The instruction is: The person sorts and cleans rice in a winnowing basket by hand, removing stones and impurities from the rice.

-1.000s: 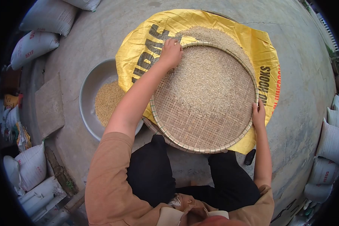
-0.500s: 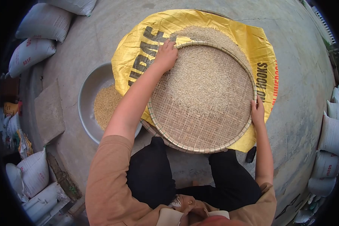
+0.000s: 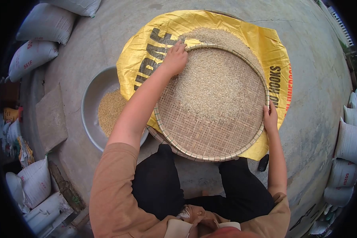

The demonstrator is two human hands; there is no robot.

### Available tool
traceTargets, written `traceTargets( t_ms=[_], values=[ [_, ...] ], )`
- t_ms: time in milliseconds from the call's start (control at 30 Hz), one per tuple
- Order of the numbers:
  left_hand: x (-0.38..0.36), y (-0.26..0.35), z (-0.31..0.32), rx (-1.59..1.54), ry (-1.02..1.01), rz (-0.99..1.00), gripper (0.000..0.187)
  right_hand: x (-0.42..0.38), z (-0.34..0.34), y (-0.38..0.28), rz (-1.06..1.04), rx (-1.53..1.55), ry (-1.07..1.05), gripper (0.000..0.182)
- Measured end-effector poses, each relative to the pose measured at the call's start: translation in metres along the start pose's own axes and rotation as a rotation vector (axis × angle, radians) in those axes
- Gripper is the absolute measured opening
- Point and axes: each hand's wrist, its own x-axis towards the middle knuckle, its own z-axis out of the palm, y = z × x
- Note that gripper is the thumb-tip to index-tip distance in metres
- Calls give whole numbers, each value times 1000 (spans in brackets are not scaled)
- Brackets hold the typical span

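Note:
In the head view a round woven bamboo winnowing basket (image 3: 210, 139) is held between my two hands above a yellow plastic sack (image 3: 137, 49). Pale grain (image 3: 212, 85) covers its far and middle parts, thinning out toward me. My left hand (image 3: 175, 59) is closed at the upper left rim, its fingertips partly hidden. On the right side, my right hand (image 3: 271, 118) grips the rim with the thumb showing. Beyond the far rim, more pale grain (image 3: 220, 35) lies on the sack.
A grey metal basin (image 3: 92, 97) with golden grain (image 3: 110, 112) stands on the concrete floor (image 3: 95, 43) at left, partly behind my left forearm. Filled white sacks (image 3: 47, 23) are stacked along the left, others (image 3: 347, 142) along the right. A small black object (image 3: 263, 163) lies near my right forearm.
Almost nothing differs. The basket and both hands keep the same position, apart from a very slight shift of the whole view.

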Motion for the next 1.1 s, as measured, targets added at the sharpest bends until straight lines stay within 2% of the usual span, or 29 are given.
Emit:
traceTargets(
  t_ms=[67,100,167,233,300,367,433,467,533,567,633,700,833,900,1100],
  values=[
    [-7,-3,-20,-295,224,-94,13,1,1,7,-41,-11,18,45],
    [-14,-7,-35,-295,229,-103,13,2,2,10,-83,-19,34,45],
    [-39,-20,-75,-1075,-8,-477,11,4,2,15,-125,-23,58,45],
    [-80,-39,-76,-1100,115,-561,10,2,1,10,-26,-12,25,45],
    [-125,-55,-86,-1036,171,-719,14,2,0,9,-6,11,9,44],
    [-170,-71,-89,-721,185,-798,14,1,1,9,-11,8,23,43],
    [-200,-78,-102,-413,42,-1095,18,1,2,8,-36,20,31,44],
    [-208,-78,-103,-411,43,-1084,18,1,2,9,-50,23,35,44],
    [-218,-78,-102,33,-13,-1184,29,1,3,12,-65,29,43,44],
    [-214,-79,-100,32,-9,-1181,29,2,4,14,-82,24,55,44],
    [-199,-73,-93,-195,170,-979,38,4,5,19,-105,13,63,44],
    [-169,-63,-80,-233,252,-684,35,5,6,22,-118,19,70,45],
    [-86,-26,-63,-487,261,-298,21,3,4,14,-87,28,41,43],
    [-53,-15,-46,-499,210,-203,16,1,1,6,-45,-2,18,43],
    [-16,7,-7,-360,179,-213,11,2,2,10,-76,13,34,42]
  ],
)
